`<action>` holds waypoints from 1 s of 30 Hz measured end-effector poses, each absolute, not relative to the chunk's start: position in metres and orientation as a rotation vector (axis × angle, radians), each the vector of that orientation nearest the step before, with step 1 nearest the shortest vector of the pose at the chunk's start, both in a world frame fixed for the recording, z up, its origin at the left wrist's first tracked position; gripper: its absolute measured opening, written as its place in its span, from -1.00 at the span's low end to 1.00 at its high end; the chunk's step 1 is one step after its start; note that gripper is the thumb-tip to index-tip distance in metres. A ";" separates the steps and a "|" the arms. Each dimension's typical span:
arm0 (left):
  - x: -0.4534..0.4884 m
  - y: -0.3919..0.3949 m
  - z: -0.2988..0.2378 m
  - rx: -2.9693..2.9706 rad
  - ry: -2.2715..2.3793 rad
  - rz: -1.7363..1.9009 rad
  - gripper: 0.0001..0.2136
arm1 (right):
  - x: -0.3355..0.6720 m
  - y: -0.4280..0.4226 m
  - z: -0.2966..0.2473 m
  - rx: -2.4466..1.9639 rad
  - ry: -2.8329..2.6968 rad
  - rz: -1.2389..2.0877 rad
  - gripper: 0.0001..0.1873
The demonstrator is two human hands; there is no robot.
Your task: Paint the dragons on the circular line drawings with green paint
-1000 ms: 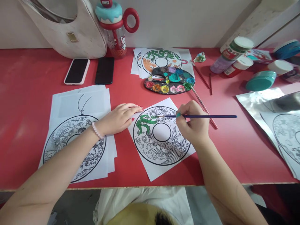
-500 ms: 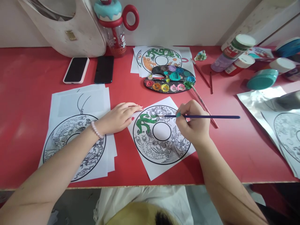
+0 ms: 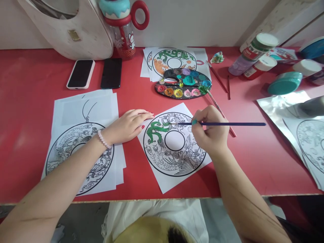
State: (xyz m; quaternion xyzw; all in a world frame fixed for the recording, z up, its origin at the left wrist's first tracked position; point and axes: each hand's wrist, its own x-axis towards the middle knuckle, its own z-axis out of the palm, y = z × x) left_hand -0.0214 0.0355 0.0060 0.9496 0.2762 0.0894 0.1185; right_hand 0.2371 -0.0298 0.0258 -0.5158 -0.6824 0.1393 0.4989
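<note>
My right hand (image 3: 210,132) pinches a thin blue paintbrush (image 3: 227,124) that lies level, its tip touching the green dragon on a round line drawing printed on a white sheet (image 3: 174,146). My left hand (image 3: 128,126) rests flat with fingers stretched out, pressing on the sheet's left corner. A pink bead bracelet sits on that wrist. Just beyond the sheet lies a black oval palette (image 3: 182,84) holding several paint colours.
A stack of printed sheets (image 3: 84,141) lies left. Two phones (image 3: 80,73), a white bag (image 3: 65,27) and a bottle (image 3: 121,27) stand at the back. A coloured drawing (image 3: 174,59), loose brushes (image 3: 217,79), paint jars (image 3: 255,50) and foil with another drawing (image 3: 301,121) sit back and right.
The brush handle has slid slightly to the right while its tip stays on the green dragon. My left hand has not moved; the view has shifted a little.
</note>
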 end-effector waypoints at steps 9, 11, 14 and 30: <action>-0.021 0.035 0.006 2.773 0.811 0.259 -0.61 | 0.238 -0.029 0.025 -1.247 -1.636 0.363 -0.74; -0.020 0.035 0.007 2.769 0.814 0.253 -0.62 | 0.239 -0.029 0.024 -1.237 -1.627 0.358 -0.74; -0.021 0.035 0.008 2.763 0.821 0.237 -0.61 | 0.239 -0.029 0.024 -1.229 -1.631 0.376 -0.74; -0.021 0.035 0.006 2.739 0.821 0.253 -0.61 | 0.240 -0.031 0.028 -1.202 -1.711 0.372 -0.75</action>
